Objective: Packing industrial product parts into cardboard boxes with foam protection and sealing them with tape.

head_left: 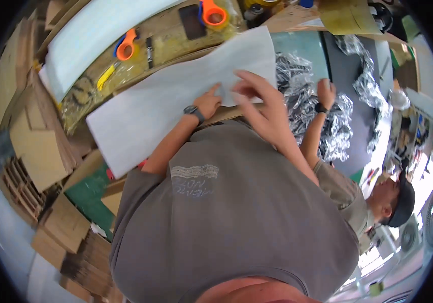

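Note:
A long sheet of white foam or paper-like wrap (150, 116) lies across the bench in front of me. My left hand (209, 104), below a dark wristwatch, rests on the sheet with its index finger stretched out and nothing visible in it. To its right, my right hand (267, 103) is raised over the sheet's right part, fingers apart and slightly blurred, holding nothing. Brown cardboard edges (229, 115) show beneath the sheet's near side, close to my body.
Beyond the sheet lie orange tape dispensers (125, 49), a yellow cutter (106, 77), a black marker (149, 53) and a dark phone (192, 22). Crumpled silver film (297, 70) covers the right side, beside a co-worker's hand (326, 95). Cardboard stacks (39, 131) stand left.

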`<state>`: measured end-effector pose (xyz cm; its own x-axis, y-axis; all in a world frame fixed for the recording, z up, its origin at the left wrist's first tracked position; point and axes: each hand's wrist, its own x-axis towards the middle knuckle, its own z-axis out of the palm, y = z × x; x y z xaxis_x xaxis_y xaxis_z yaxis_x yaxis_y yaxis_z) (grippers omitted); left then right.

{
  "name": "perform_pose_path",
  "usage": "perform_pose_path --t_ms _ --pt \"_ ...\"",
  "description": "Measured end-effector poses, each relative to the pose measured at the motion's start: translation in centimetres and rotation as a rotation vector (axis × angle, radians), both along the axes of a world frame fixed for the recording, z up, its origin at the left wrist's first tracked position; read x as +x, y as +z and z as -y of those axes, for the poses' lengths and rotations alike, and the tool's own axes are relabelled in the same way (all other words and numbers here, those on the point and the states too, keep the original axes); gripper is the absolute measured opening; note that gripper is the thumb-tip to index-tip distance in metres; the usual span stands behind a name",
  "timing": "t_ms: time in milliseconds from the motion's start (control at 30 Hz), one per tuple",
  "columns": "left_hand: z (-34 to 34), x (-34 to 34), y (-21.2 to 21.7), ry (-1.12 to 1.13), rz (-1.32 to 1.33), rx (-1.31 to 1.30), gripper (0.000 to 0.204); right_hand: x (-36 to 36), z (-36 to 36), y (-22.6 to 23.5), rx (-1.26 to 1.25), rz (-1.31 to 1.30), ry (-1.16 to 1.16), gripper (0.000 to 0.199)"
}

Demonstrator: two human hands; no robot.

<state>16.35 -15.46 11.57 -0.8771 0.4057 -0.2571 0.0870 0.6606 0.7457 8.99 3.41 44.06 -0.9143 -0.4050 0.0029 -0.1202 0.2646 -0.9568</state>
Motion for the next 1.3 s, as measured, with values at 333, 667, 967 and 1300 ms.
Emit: perform_pose_path --t_ms 333,667,967,1300 --pt "8.7 2.7 7.6 0.629 0.378 -0.582 0.100 -7.0 0.0 -30.0 1.116 0.321 0.481 0.103" --pt "20.0 4.5 -5.8 0.630 0.689 -0.593 0.147 -6.1 -4.3 -42.8 1.304 0.494 0.175 0.110" --pt "24.1 3.9 -13.4 0.579 0.883 -0.268 0.133 -8.0 -4.3 -42.2 1.084 0.384 0.310 0.068" --pt "11.5 3.1 2.1 0.463 0.339 -0.342 0.101 -15.8 -25.5 -29.7 0.677 -0.132 -0.356 0.070"
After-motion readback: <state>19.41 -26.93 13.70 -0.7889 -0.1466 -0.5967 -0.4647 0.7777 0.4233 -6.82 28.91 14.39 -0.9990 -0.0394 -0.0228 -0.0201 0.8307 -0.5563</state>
